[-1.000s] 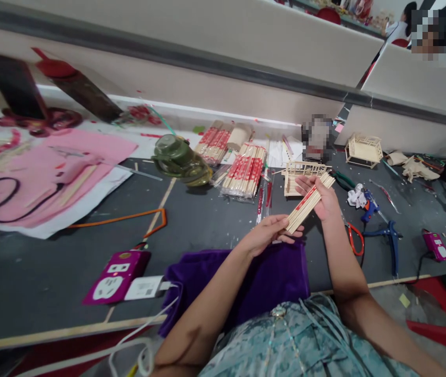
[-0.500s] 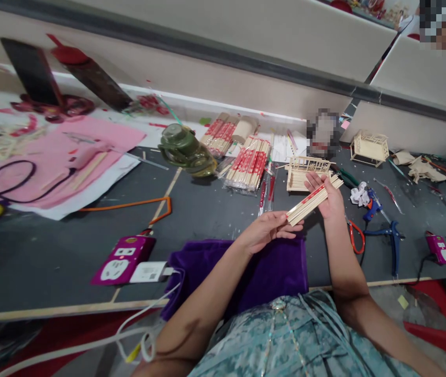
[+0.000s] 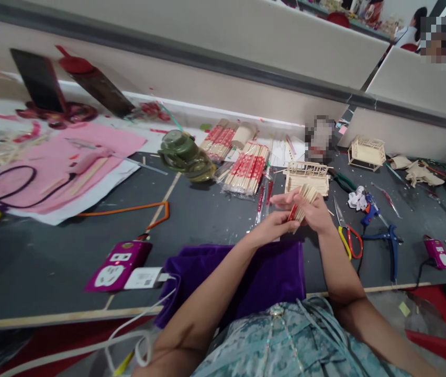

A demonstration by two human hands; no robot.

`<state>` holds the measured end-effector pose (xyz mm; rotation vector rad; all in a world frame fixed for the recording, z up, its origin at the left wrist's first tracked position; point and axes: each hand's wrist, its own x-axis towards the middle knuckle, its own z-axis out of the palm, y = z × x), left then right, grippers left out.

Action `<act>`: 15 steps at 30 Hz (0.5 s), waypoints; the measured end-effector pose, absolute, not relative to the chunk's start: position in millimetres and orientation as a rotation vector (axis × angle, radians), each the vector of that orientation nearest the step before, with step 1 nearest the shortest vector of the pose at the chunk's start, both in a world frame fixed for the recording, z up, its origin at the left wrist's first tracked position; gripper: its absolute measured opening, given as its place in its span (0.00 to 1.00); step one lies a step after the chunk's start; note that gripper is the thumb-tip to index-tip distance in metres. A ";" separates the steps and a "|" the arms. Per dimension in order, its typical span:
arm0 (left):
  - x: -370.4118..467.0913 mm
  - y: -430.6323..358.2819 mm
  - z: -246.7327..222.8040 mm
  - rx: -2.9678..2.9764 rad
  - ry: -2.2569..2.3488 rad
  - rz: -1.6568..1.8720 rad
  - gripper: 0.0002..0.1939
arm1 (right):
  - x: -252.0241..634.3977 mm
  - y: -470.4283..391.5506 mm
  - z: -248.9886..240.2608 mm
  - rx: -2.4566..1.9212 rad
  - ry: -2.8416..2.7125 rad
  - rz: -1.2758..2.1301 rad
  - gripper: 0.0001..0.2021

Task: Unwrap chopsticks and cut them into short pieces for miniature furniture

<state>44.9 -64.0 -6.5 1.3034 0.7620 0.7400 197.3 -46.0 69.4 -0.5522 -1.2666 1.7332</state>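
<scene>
Both hands hold a bundle of pale wooden chopsticks point(image 3: 305, 197) with a red printed strip on one side. My left hand point(image 3: 272, 226) grips the lower end, thumb on top. My right hand point(image 3: 318, 213) is wrapped round the upper part, and its palm hides some of the sticks. The bundle tilts up and to the right. Just behind the hands lies a small model made of wooden sticks point(image 3: 308, 170), with a low railing. Below my forearms a purple cloth point(image 3: 270, 272) covers the table's edge.
Wrapped chopstick packs point(image 3: 246, 167) lie beside a green jug point(image 3: 184, 154). On the right are scissors point(image 3: 350, 241), a blue cutter point(image 3: 393, 246), a glue gun point(image 3: 371, 207) and a second stick model point(image 3: 366, 152). A purple power socket point(image 3: 119, 264) sits left, its cable crossing the edge.
The chopstick bundle has turned steeper and come nearer to me. My right hand has moved left and closed round it, closer to my left hand. The scissors show more fully.
</scene>
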 end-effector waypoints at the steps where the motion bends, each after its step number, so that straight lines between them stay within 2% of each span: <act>1: 48.1 -59.8 -11.3 1.319 0.780 0.768 0.18 | 197.7 -45.5 71.7 -0.539 -1.344 1.738 0.17; 6: 55.8 -39.6 -35.9 1.267 0.939 0.896 0.15 | 207.4 -31.6 69.0 -0.557 -1.617 1.759 0.18; 15: 54.8 -32.9 -58.3 1.138 1.022 0.897 0.14 | 208.5 -16.7 33.1 -0.520 -1.640 1.807 0.20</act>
